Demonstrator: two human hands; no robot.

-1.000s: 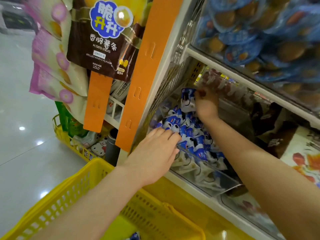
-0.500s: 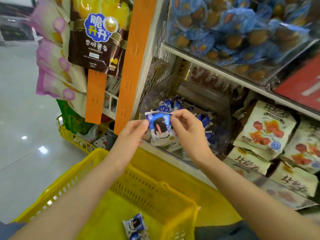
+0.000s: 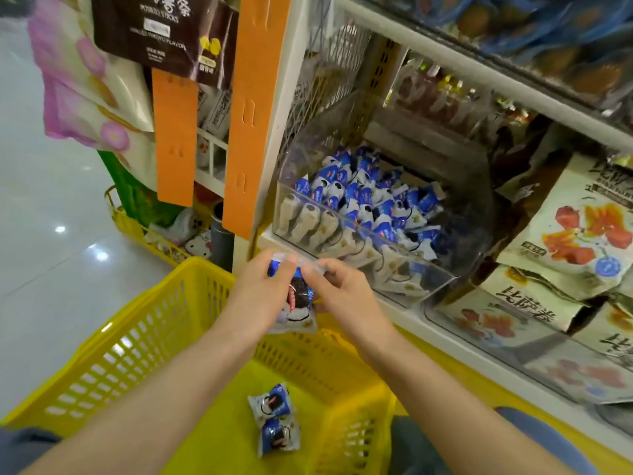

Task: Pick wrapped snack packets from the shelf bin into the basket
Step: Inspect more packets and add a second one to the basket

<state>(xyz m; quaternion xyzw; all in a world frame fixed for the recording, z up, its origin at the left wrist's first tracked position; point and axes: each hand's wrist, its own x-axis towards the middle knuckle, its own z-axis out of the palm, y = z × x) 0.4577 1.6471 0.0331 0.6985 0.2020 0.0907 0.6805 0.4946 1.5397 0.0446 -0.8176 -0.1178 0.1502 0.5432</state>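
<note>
Here: left hand, right hand both pinching one packet over basket; two packets inside.

1. The yellow plastic lattice basket is open on top, and the floor that shows is bare toward its far wall.
2. Two blue-and-white wrapped packets lie on that floor, toward the right wall.
3. Over the far rim, the left hand and right hand pinch one blue-and-white packet, blocking that way in.
4. The clear plastic shelf bin is open above its front wall, under the white shelf board.
5. White wire mesh closes the bin's left side. The right side seems walled too, though glare blurs it.
</note>
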